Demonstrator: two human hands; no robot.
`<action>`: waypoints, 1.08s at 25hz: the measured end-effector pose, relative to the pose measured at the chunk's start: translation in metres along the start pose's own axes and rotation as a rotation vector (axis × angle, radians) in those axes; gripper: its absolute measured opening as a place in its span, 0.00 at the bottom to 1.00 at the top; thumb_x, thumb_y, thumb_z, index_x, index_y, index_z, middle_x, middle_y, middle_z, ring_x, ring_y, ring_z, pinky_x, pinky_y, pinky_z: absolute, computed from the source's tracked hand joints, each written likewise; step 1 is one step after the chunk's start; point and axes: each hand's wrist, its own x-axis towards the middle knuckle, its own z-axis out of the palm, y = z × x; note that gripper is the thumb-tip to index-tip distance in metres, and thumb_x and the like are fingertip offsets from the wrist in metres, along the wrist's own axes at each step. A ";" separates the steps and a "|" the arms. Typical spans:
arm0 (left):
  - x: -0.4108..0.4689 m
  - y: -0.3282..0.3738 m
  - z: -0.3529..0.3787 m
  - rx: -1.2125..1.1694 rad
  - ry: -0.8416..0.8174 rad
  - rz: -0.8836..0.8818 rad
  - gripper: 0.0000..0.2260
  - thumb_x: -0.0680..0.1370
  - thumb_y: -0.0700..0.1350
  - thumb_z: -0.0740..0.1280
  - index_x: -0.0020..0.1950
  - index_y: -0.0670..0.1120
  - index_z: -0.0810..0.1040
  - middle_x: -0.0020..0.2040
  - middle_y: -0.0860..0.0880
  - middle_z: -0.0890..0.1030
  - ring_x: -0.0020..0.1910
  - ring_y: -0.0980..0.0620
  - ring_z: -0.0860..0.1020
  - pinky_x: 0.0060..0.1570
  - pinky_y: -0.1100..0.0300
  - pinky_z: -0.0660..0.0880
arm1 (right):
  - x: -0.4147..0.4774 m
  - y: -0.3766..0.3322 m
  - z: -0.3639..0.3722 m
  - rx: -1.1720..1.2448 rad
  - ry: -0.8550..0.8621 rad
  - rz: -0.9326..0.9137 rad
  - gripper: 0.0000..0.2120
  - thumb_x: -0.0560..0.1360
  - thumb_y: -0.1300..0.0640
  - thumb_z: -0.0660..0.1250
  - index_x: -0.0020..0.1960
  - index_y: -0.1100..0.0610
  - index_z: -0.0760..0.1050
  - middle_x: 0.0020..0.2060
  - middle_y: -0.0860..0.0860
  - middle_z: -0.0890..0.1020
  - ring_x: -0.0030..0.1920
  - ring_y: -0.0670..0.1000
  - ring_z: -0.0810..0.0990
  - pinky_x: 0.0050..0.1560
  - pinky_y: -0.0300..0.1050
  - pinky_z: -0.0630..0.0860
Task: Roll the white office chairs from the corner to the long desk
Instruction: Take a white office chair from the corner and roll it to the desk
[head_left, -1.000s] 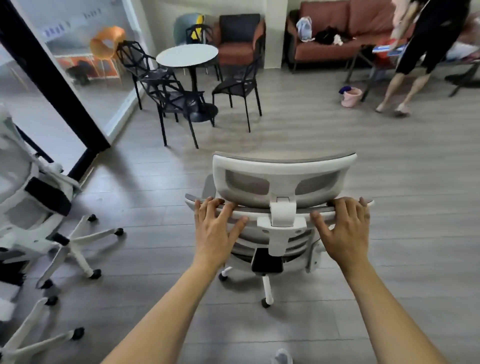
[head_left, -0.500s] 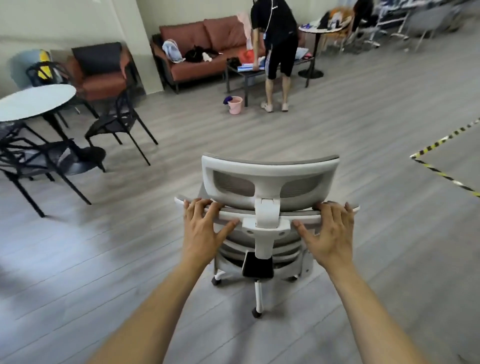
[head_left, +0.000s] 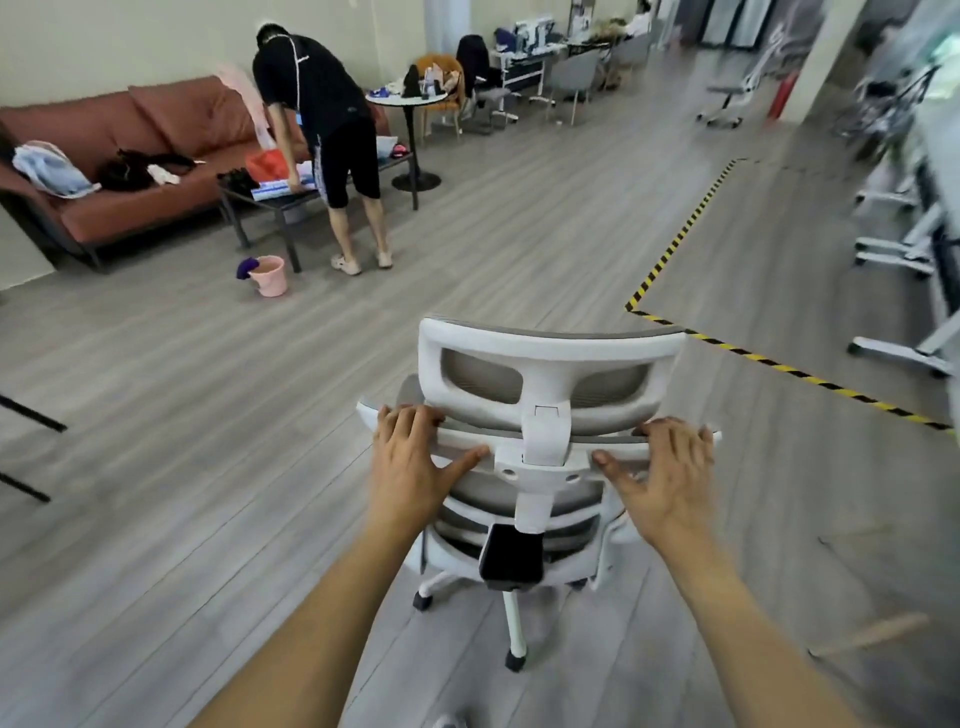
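Observation:
A white office chair (head_left: 550, 364) with grey mesh and a headrest stands on castors in front of me, its back toward me. My left hand (head_left: 410, 462) grips the top edge of the backrest left of the headrest post, fingers curled over it. On the right side of that edge my right hand (head_left: 665, 473) holds the backrest the same way. White desk legs (head_left: 904, 249) of a long desk show at the right edge, blurred.
A person (head_left: 332, 135) bends over a low table in front of a brown sofa (head_left: 130, 156) at the back left. A pink bucket (head_left: 270, 275) sits on the floor near them. Yellow-black floor tape (head_left: 670, 249) runs ahead on the right. Chairs and tables stand far back.
My view has swung right: the round table and black chairs left the frame, and the taped zone and desk legs came in. Both hands keep their hold on the chair.

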 end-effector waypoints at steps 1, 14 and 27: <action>0.030 -0.002 0.015 -0.035 -0.022 0.023 0.29 0.69 0.71 0.69 0.52 0.47 0.74 0.48 0.52 0.76 0.56 0.48 0.71 0.71 0.45 0.63 | 0.018 0.005 0.004 -0.026 -0.007 0.045 0.36 0.74 0.24 0.56 0.58 0.57 0.74 0.60 0.55 0.76 0.69 0.59 0.70 0.78 0.59 0.55; 0.352 0.004 0.237 -0.197 -0.216 0.265 0.26 0.71 0.66 0.72 0.58 0.48 0.74 0.55 0.52 0.76 0.61 0.49 0.68 0.65 0.54 0.67 | 0.273 0.125 0.117 0.004 0.038 0.402 0.31 0.71 0.29 0.67 0.62 0.50 0.73 0.67 0.50 0.72 0.77 0.53 0.60 0.78 0.60 0.57; 0.708 0.079 0.511 -0.235 -0.296 0.314 0.25 0.71 0.68 0.69 0.57 0.51 0.74 0.54 0.54 0.75 0.59 0.50 0.71 0.61 0.51 0.71 | 0.614 0.339 0.249 -0.027 0.052 0.471 0.37 0.70 0.22 0.59 0.63 0.50 0.73 0.67 0.48 0.70 0.77 0.52 0.59 0.80 0.60 0.51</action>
